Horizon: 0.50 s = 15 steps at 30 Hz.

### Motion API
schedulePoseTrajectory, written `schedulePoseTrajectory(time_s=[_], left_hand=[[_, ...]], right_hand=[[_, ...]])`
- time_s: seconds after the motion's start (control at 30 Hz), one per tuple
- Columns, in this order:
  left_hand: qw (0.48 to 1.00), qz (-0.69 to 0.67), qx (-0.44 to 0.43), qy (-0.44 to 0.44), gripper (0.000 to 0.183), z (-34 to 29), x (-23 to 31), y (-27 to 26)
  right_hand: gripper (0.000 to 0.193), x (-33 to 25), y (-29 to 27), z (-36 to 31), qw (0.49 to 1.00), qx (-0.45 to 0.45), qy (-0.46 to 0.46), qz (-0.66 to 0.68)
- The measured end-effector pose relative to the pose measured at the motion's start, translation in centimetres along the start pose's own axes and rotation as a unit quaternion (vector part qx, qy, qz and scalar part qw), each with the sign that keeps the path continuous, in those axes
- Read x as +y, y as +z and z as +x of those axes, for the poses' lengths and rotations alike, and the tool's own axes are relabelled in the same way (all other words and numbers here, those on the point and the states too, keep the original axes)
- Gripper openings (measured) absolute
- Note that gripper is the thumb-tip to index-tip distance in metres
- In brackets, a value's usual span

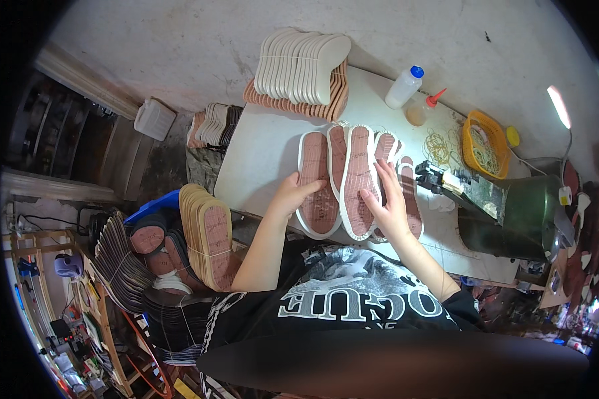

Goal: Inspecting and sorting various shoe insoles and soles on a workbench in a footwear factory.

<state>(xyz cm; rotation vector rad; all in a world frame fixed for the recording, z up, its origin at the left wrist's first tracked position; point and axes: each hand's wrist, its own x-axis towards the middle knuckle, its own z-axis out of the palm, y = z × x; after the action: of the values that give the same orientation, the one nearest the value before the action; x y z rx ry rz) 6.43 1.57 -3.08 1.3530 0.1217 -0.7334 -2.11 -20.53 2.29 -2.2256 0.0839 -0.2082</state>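
Several shoe soles with white rims and reddish-brown, printed middles lie side by side and partly overlapping on the white table. My left hand [294, 195] grips the outer edge of the leftmost sole [318, 205], thumb on top; its other fingers are mostly hidden. My right hand [389, 203] rests with fingers stretched out at the right edge of the middle sole [359, 156], its thumb on that sole's face. More soles show beneath and to the right of this hand, such as the rightmost sole [411, 213], partly covered.
At the table's back stand tied white sole pieces [293, 70] over brown ones [339, 93]. Nearby are a blue-capped bottle [404, 88], a red-tipped bottle [419, 112], a yellow basket [474, 143] of rubber bands and a green sewing-machine-like body [512, 216]. Bundled soles [214, 229] stand left.
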Motion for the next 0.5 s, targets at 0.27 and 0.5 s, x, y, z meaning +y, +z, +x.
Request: schedulePoseTrajectory(time_s=[0.27,0.5], left_hand=[[0.977,0.066,0.165,0.12,0.057,-1.3,1.1,-6.4],[0.806,0.441,0.387,0.079,0.074,-1.2,1.1,-7.4]], right_hand=[[0.067,-0.8,0.7,0.0,1.0,-0.014,-0.012,-0.019],[0.089,-4.1,2.7,0.3,0.966,-0.103,-0.057,-0.231]])
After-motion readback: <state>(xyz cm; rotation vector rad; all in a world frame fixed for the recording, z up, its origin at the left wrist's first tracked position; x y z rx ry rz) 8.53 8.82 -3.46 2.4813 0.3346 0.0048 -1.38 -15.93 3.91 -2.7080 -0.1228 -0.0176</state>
